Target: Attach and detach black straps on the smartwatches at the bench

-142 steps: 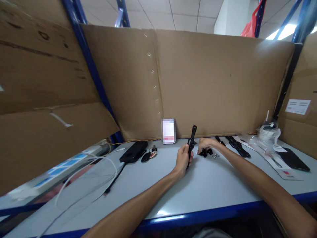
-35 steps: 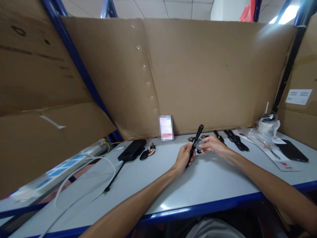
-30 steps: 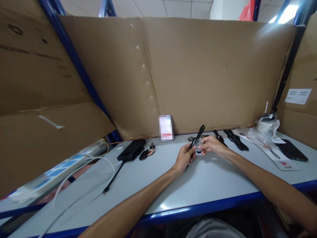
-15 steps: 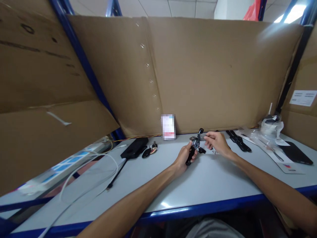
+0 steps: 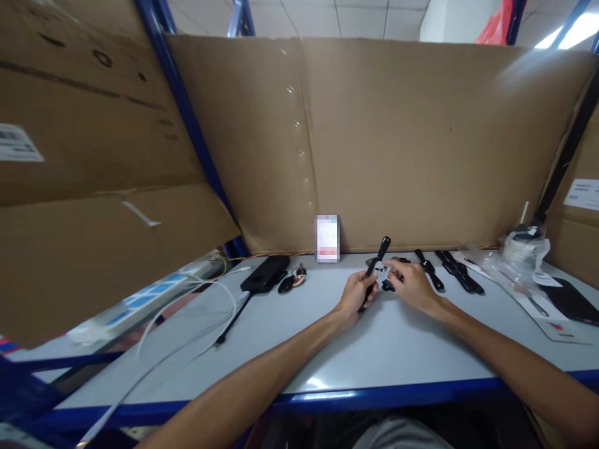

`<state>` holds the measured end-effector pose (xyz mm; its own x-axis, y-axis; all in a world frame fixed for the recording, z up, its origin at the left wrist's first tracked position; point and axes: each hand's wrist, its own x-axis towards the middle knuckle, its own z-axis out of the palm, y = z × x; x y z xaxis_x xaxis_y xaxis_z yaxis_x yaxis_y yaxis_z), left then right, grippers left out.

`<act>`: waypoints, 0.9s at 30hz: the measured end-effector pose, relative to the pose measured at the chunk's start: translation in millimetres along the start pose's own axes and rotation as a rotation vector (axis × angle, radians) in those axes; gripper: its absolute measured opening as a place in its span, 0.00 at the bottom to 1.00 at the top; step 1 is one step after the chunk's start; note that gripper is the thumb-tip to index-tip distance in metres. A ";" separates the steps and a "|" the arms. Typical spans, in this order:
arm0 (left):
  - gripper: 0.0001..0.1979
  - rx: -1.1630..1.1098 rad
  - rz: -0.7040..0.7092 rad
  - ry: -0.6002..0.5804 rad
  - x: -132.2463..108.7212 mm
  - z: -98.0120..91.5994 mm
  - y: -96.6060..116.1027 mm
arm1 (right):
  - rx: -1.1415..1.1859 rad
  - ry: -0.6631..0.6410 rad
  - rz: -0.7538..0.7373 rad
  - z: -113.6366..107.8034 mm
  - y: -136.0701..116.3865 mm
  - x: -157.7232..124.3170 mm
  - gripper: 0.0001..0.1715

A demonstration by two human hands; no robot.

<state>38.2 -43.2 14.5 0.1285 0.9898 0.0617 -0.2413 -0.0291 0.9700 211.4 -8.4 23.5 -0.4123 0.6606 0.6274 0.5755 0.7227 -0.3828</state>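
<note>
My left hand [image 5: 358, 293] is closed around one handle of a black spokeshave [image 5: 384, 247], a two-handled tool held tilted above the table, its other handle pointing up and away. Close to the tool's middle, my right hand [image 5: 409, 284] has its fingers pinched together. A small pale, shiny bit shows at those fingertips, too small to make out. Beneath the hands a small black part [image 5: 388, 285] lies on the table. Just right of my right hand lies another black two-handled tool [image 5: 429, 269], and beyond it are more of the same shape [image 5: 461, 273].
At left lie a black box-shaped device [image 5: 266, 274] with a cable, keys [image 5: 299, 274], white cables and a power strip [image 5: 150, 299]. A blurred-out upright card or screen [image 5: 327, 239] leans on the cardboard wall [image 5: 397, 143]. Plastic packaging [image 5: 524, 280] and a black phone [image 5: 573, 300] are at right.
My right hand has come in closer to the spokeshave's middle. The spokeshave has turned so its silver middle is less visible. The view has swung slightly left.
</note>
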 end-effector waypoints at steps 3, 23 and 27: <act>0.18 0.142 0.093 0.020 -1.2 3.6 -1.0 | 0.197 0.068 0.186 -1.1 3.3 4.4 0.07; 0.24 0.256 0.138 0.075 4.1 -0.8 -10.3 | 0.577 -0.267 0.362 -7.0 5.4 8.6 0.15; 0.24 0.261 0.111 0.056 4.8 -1.0 -9.7 | 0.639 -0.282 0.380 -5.4 8.0 8.1 0.16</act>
<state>40.2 -38.0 5.1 0.0597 0.9845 0.1649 0.0058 -0.1655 0.9862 216.4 1.6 29.2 -0.4813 0.8502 0.2136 0.2314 0.3582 -0.9045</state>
